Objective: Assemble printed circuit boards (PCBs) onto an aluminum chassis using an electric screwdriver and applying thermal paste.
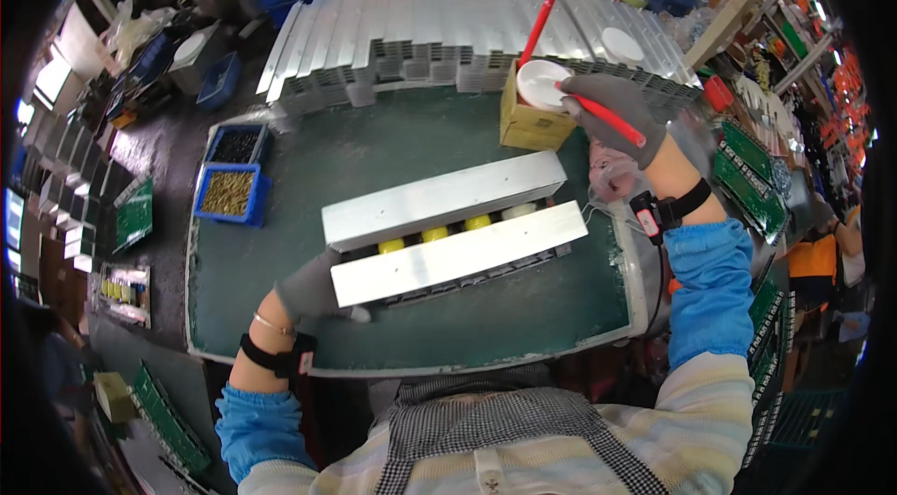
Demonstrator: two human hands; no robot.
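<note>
Checked apron (495,425) foremost, a worker at a green desk (402,131) rests a gloved left hand (308,291) against the left end of a silver metal unit (458,257), fingers partly hidden, grip impossible to tell; the right hand (615,103) is curled around a red handle (624,127) beside a white tub (537,79). Lying mid-desk, the unit looks stiff, fairly heavy and slick, best held by both ends, clear of its yellow parts (434,234).
</note>
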